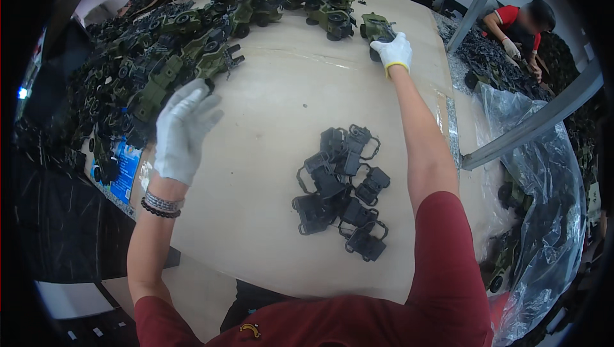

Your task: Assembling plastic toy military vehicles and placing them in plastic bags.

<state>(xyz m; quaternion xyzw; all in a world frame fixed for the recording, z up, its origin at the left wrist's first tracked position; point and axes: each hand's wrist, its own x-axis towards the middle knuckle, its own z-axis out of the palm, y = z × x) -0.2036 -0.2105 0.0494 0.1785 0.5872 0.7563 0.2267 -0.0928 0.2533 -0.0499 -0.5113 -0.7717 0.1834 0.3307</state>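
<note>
From where I stand, the gloved right hand (394, 53) lies over the near end of an olive-green toy military truck (378, 26) at the far right of the table (262, 174), though I can't tell whether its fingers close around it. The gloved left hand (181, 139), a little blurred, is spread and looks unladen beside the crowded heap of toy trucks (161, 81). A one-sided pull could tip that truck, I'd judge, while a careless left-hand brush might snag wheels and topple the heap's loosely stacked edge.
</note>
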